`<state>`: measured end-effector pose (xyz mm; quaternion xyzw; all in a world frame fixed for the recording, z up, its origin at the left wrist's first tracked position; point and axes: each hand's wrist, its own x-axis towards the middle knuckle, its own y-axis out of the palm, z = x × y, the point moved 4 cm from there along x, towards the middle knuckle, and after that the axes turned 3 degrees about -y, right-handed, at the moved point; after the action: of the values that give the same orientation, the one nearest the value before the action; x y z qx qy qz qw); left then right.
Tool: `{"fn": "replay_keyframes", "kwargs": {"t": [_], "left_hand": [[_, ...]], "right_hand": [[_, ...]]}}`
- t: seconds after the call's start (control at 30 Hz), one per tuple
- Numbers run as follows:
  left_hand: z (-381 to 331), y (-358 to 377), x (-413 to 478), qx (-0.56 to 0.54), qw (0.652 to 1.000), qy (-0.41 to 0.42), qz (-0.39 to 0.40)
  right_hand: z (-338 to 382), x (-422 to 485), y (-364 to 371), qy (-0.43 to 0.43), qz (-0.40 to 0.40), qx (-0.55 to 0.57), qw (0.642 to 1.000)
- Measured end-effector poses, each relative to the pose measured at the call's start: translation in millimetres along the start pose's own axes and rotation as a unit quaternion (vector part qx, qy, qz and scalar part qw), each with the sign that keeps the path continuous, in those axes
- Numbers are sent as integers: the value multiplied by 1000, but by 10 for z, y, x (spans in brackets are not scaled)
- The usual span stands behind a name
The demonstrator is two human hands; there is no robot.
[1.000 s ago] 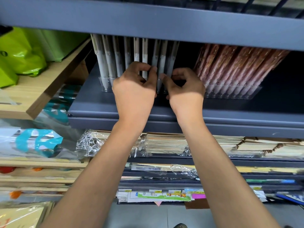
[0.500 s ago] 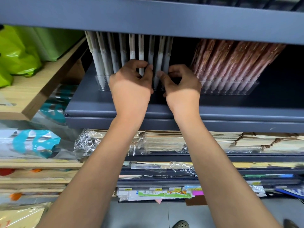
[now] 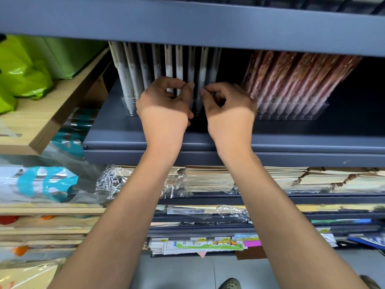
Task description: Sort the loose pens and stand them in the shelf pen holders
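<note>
Left hand (image 3: 164, 110) and right hand (image 3: 230, 110) at upright grey pens (image 3: 133, 78) in clear holder (image 3: 126, 104).

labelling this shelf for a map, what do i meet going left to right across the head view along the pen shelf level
Crumpled green plastic bags → left hand → right hand → reddish-brown pens in a clear plastic holder. The grey-white pens behind both hands overlap them, so left out.

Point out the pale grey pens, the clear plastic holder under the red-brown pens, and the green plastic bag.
pale grey pens (image 3: 127, 84): head view, a left barrel.
clear plastic holder (image 3: 291, 113), right: head view, front wall.
green plastic bag (image 3: 25, 76): head view, crinkled side.
</note>
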<state>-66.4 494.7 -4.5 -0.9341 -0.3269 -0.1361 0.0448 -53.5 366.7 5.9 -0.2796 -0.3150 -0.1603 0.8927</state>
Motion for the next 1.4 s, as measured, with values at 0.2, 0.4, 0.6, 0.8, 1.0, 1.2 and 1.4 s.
{"fn": "replay_keyframes", "kwargs": {"t": [0.2, 0.4, 0.6, 0.8, 1.0, 1.2, 1.4], "left_hand": [[24, -9, 4, -24, 999, -23, 13], [32, -14, -1, -27, 999, -27, 18], [50, -12, 7, -25, 999, -31, 21], [48, -13, 2, -22, 999, -32, 22], [-57, -84, -74, -35, 998, -28, 39], [11, -774, -179, 124, 978, 80, -144], [248, -814, 177, 182, 983, 7, 3]], "right_hand": [[31, 22, 35, 18, -3, -13, 1000], [35, 19, 41, 25, -11, -20, 999], [42, 4, 34, 27, -11, -22, 999], [51, -4, 31, 32, -7, -25, 999], [47, -78, -34, 22, -31, 2, 999], [-37, -165, -118, 70, -52, 39, 996], [-93, -96, -13, 89, 25, -31, 995]]}}
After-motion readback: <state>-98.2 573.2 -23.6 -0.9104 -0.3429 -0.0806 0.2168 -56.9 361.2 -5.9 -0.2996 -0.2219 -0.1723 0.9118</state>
